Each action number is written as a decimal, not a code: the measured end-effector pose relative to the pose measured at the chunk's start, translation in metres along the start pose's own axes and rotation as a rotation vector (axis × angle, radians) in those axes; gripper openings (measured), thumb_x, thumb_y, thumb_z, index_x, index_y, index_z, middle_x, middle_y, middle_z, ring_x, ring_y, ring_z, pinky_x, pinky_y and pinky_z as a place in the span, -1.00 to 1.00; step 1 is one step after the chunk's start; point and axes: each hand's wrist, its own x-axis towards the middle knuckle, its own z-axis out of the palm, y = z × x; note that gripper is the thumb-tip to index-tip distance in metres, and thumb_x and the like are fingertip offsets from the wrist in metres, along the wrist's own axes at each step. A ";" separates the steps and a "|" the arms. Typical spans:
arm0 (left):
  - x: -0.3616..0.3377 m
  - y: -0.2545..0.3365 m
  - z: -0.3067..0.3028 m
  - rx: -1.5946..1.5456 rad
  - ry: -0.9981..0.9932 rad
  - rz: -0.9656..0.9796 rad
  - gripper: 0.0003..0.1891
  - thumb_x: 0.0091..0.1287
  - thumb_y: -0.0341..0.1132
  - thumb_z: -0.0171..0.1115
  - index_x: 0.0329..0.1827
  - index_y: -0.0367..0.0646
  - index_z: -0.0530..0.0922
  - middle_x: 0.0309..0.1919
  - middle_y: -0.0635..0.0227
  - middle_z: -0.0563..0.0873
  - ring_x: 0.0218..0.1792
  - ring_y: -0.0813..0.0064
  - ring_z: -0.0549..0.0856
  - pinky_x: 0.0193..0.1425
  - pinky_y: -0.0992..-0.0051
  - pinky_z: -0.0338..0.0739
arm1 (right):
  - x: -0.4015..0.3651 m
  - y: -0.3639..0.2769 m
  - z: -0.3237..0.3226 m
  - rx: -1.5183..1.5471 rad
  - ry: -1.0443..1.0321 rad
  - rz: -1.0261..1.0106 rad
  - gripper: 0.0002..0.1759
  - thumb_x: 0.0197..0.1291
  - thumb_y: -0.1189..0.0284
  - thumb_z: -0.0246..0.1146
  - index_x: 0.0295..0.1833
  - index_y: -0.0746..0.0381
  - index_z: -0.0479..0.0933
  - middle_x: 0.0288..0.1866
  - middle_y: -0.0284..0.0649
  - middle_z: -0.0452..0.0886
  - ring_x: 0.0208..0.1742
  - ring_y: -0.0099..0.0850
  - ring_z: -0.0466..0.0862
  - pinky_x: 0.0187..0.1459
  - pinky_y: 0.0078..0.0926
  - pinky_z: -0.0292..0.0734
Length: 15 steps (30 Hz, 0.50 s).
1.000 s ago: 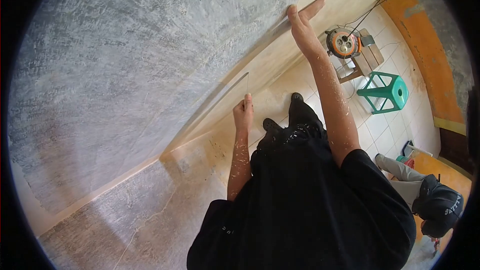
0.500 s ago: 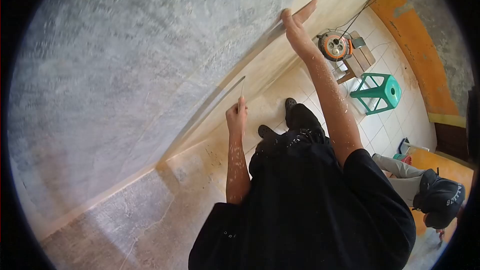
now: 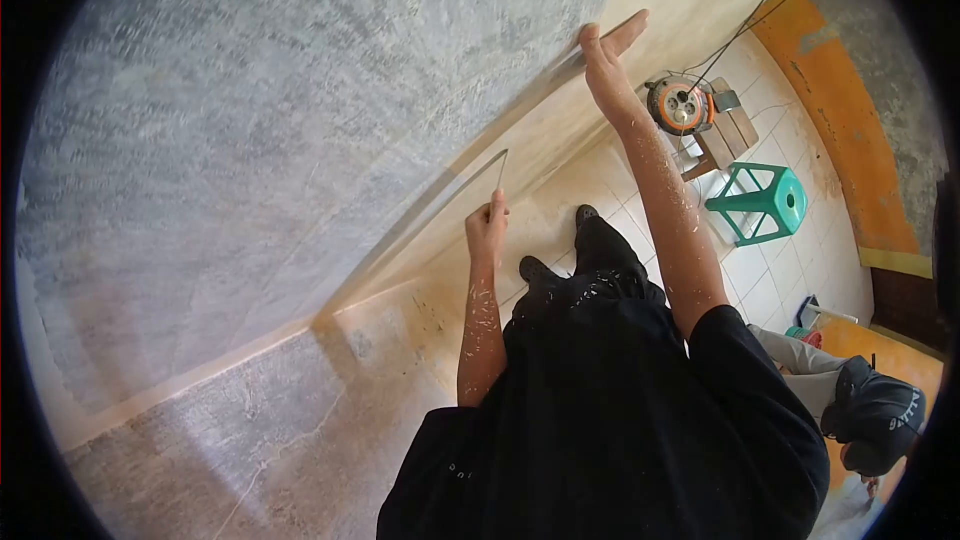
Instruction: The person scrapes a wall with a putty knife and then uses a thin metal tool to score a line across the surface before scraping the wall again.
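In my left hand is a thin, narrow tool, seen almost edge-on, with its tip up close to the wall. The fingers are wrapped round its lower end, and I cannot tell its exact kind. My right hand is open, palm toward the wall, fingers stretched out and thumb apart, near where rough grey meets cream. Pale flecks dot both forearms and my dark clothes. A long dark band, like a shadow, slants down the wall beside my left hand.
A cable reel sits by a small wooden stool on the tiled floor. Near it stands a green plastic stool. Dark cables hang at the upper right. Another person in a dark cap is low at the right.
The view has shifted slightly, so hands and stools appear a little further right. The tool in my left hand is tilted differently. My right hand stays flat by the wall.
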 end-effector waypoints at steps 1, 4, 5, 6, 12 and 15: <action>0.002 0.002 0.004 -0.006 -0.009 0.002 -0.43 0.38 0.13 0.16 -0.57 -0.24 0.51 -0.71 0.54 0.36 -0.64 0.70 0.30 -0.56 0.58 0.18 | 0.002 0.005 0.001 0.010 0.014 -0.023 0.35 0.21 -0.31 0.04 0.39 0.39 -0.79 0.43 0.30 -0.87 0.47 0.12 -0.81 0.45 0.05 -0.64; -0.007 0.007 -0.006 0.062 0.053 -0.025 -0.43 0.38 0.14 0.17 -0.58 -0.23 0.51 -0.72 0.55 0.35 -0.65 0.70 0.29 -0.57 0.57 0.17 | 0.002 0.005 -0.001 -0.021 -0.004 0.016 0.35 0.21 -0.32 0.04 0.40 0.36 -0.78 0.43 0.29 -0.87 0.48 0.15 -0.77 0.45 0.09 -0.61; -0.004 0.008 0.000 0.049 0.039 -0.023 -0.43 0.38 0.14 0.17 -0.58 -0.23 0.51 -0.73 0.55 0.36 -0.66 0.70 0.30 -0.57 0.57 0.17 | 0.003 0.005 -0.003 -0.012 0.010 0.011 0.34 0.21 -0.32 0.03 0.41 0.35 -0.77 0.43 0.30 -0.86 0.48 0.15 -0.75 0.46 0.10 -0.60; -0.002 0.012 0.007 0.038 0.032 -0.026 -0.43 0.37 0.14 0.18 -0.58 -0.22 0.51 -0.73 0.55 0.36 -0.66 0.69 0.30 -0.57 0.57 0.17 | 0.003 0.003 -0.001 0.000 0.017 0.011 0.34 0.21 -0.32 0.03 0.42 0.34 -0.77 0.44 0.30 -0.85 0.49 0.16 -0.74 0.46 0.10 -0.59; 0.019 0.019 0.015 0.122 -0.010 0.133 -0.43 0.37 0.09 0.20 -0.64 -0.24 0.47 -0.70 0.57 0.33 -0.61 0.71 0.31 -0.56 0.53 0.18 | 0.007 -0.001 -0.001 -0.078 0.005 0.024 0.23 0.31 -0.30 -0.15 0.39 0.46 -0.75 0.47 0.18 -0.86 0.50 -0.10 -0.81 0.48 -0.15 -0.69; 0.010 0.017 0.022 0.161 -0.036 0.159 -0.43 0.37 0.05 0.20 -0.67 -0.26 0.44 -0.68 0.56 0.32 -0.58 0.71 0.32 -0.54 0.51 0.21 | -0.006 0.007 0.002 -0.054 -0.026 0.098 0.21 0.32 -0.30 -0.19 0.39 0.46 -0.74 0.48 0.19 -0.84 0.51 -0.09 -0.79 0.48 -0.15 -0.69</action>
